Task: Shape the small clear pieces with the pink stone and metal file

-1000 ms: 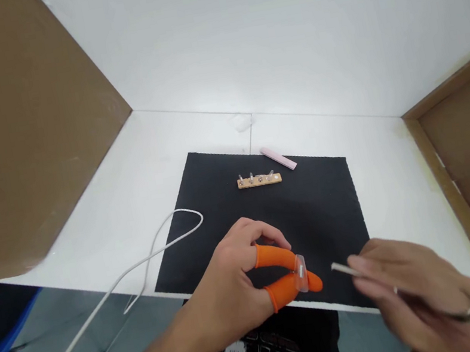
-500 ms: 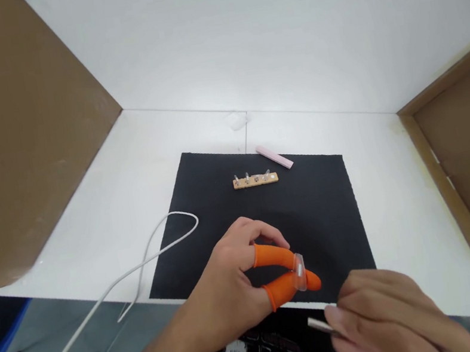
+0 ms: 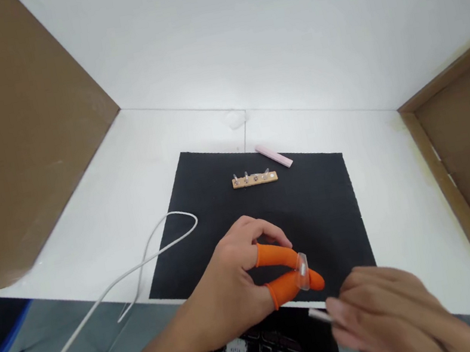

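Orange finger covers sit on the thumb and index finger of my left hand (image 3: 252, 273), which pinches a small clear plastic piece (image 3: 302, 272) between those two fingertips. My right hand (image 3: 390, 312), at the lower right, is closed around a thin, pale flat tool (image 3: 320, 315) whose tip points left, just below and apart from the clear piece. Farther back on the black mat (image 3: 313, 204) lies a small wooden strip (image 3: 254, 180) bearing several small pegs with clear pieces.
Near the mat's back edge lies a pink bar (image 3: 274, 156). A white cable (image 3: 125, 275) loops over the mat's left edge. Brown panels (image 3: 29, 145) stand on the left and right, with a white wall behind. A whitish lump (image 3: 236, 119) sits at the back.
My left hand and the clear piece have shifted very slightly right. The pale tool in my right hand has moved slightly up and right.
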`<state>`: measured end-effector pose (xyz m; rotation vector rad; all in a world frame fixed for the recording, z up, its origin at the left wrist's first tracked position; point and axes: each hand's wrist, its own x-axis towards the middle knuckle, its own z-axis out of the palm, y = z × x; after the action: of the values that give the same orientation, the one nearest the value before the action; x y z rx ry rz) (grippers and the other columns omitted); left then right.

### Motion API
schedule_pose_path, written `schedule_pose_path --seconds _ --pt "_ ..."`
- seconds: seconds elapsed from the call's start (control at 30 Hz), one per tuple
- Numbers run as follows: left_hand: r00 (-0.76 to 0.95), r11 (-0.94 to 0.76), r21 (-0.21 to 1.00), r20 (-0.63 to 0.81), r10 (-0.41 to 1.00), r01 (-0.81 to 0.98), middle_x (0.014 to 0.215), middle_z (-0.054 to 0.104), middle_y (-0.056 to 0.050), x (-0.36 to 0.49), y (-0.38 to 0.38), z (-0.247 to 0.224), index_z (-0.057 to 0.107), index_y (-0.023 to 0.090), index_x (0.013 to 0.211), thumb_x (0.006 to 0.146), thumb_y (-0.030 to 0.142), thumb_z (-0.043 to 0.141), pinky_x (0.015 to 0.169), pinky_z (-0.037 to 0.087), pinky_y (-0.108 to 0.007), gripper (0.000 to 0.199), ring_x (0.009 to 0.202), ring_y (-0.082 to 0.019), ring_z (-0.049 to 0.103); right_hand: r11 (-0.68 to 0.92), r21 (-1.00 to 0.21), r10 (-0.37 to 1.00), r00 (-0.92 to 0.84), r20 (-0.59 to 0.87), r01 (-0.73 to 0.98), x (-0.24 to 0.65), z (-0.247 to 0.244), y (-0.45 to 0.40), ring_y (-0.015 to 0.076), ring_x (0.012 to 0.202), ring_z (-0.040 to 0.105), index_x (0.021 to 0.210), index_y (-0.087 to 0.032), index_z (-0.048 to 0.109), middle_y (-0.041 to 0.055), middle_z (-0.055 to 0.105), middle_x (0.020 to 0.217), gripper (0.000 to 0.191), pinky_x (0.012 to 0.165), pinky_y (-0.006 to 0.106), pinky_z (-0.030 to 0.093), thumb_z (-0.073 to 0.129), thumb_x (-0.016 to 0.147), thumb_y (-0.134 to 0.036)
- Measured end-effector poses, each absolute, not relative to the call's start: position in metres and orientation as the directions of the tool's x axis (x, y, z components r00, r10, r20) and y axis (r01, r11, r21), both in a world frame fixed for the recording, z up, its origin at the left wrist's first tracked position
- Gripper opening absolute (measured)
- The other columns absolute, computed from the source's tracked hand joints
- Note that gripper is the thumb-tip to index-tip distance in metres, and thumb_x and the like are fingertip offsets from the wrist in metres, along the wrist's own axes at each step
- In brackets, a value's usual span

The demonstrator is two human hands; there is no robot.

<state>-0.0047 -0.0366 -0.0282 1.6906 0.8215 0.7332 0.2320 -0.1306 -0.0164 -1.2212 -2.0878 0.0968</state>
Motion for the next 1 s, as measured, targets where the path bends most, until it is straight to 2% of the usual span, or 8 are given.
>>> schedule_pose_path --seconds 0.17,0.3,0.37,0.43,0.57,0.7,0.77,1.0 --pt "0.556 -0.185 0.965 0.053 0.829 0.184 0.105 0.075 -0.002 -0.006 -0.038 -0.027 0.086 0.025 0.091 0.091 0.018 0.087 0.081 0.06 -0.027 0.007 0.09 -0.015 0.07 0.498 -0.422 0.698 -0.061 0.714 0.757 0.251 -0.029 -0.119 0.0193 0.074 0.077 0.12 -0.023 0.081 0.002 0.084 0.094 0.043 0.063 0.033 0.064 0.079 0.087 0.005" --pt "0.549 -0.198 0.964 0.07 0.833 0.178 0.105 0.076 -0.001 -0.007 -0.038 -0.026 0.087 0.026 0.09 0.09 0.016 0.087 0.081 0.059 -0.027 0.009 0.089 -0.014 0.069 0.558 -0.43 0.771 -0.252 0.585 0.71 0.239 -0.017 -0.122 0.0181 0.065 0.076 0.108 -0.022 0.081 0.0007 0.081 0.08 0.018 0.06 0.031 0.065 0.073 0.099 -0.008" --pt "0.547 -0.19 0.967 0.067 0.834 0.172 0.105 0.076 -0.001 -0.007 -0.038 -0.027 0.087 0.026 0.092 0.09 0.017 0.088 0.081 0.059 -0.027 0.01 0.09 -0.015 0.069 0.561 -0.411 0.788 -0.312 0.531 0.718 0.238 -0.014 -0.123 0.0189 0.067 0.079 0.107 -0.023 0.081 0.0002 0.082 0.08 0.015 0.064 0.031 0.068 0.072 0.102 -0.013" --pt "0.543 -0.168 0.971 0.05 0.838 0.171 0.104 0.076 -0.001 -0.007 -0.038 -0.027 0.086 0.026 0.093 0.09 0.018 0.088 0.082 0.06 -0.028 0.009 0.091 -0.015 0.07 0.555 -0.425 0.781 -0.272 0.562 0.715 0.245 -0.017 -0.12 0.0195 0.071 0.08 0.114 -0.025 0.083 0.0002 0.084 0.086 0.023 0.064 0.031 0.068 0.076 0.098 -0.011" --pt "0.548 -0.16 0.969 0.032 0.836 0.187 0.105 0.075 -0.002 -0.005 -0.038 -0.027 0.086 0.025 0.091 0.091 0.019 0.087 0.081 0.06 -0.027 0.006 0.089 -0.015 0.07 0.509 -0.496 0.72 -0.032 0.693 0.703 0.257 -0.029 -0.116 0.0163 0.08 0.078 0.122 -0.021 0.081 0.0012 0.084 0.096 0.044 0.074 0.029 0.066 0.081 0.087 0.004" --pt "0.556 -0.183 0.968 0.057 0.829 0.174 0.105 0.076 -0.002 -0.004 -0.038 -0.029 0.087 0.026 0.091 0.091 0.017 0.087 0.081 0.06 -0.027 0.009 0.091 -0.015 0.071 0.553 -0.453 0.79 -0.268 0.551 0.699 0.248 -0.022 -0.126 0.0166 0.073 0.079 0.109 -0.021 0.081 0.0019 0.082 0.086 0.018 0.066 0.028 0.067 0.074 0.098 -0.008" --pt "0.552 -0.185 0.969 0.065 0.831 0.164 0.105 0.076 -0.002 -0.004 -0.039 -0.03 0.087 0.027 0.091 0.091 0.017 0.087 0.083 0.06 -0.028 0.009 0.093 -0.016 0.071 0.564 -0.447 0.806 -0.345 0.481 0.695 0.245 -0.02 -0.13 0.0176 0.072 0.08 0.108 -0.022 0.08 0.0018 0.081 0.083 0.018 0.066 0.028 0.068 0.07 0.1 -0.009" --pt "0.557 -0.174 0.968 0.045 0.829 0.181 0.104 0.076 -0.001 -0.003 -0.04 -0.03 0.088 0.027 0.091 0.091 0.018 0.087 0.076 0.059 -0.025 0.009 0.088 -0.014 0.071 0.555 -0.437 0.704 -0.119 0.7 0.707 0.248 -0.028 -0.108 0.017 0.068 0.075 0.114 -0.019 0.078 0.001 0.082 0.085 0.033 0.057 0.029 0.061 0.078 0.09 0.003"
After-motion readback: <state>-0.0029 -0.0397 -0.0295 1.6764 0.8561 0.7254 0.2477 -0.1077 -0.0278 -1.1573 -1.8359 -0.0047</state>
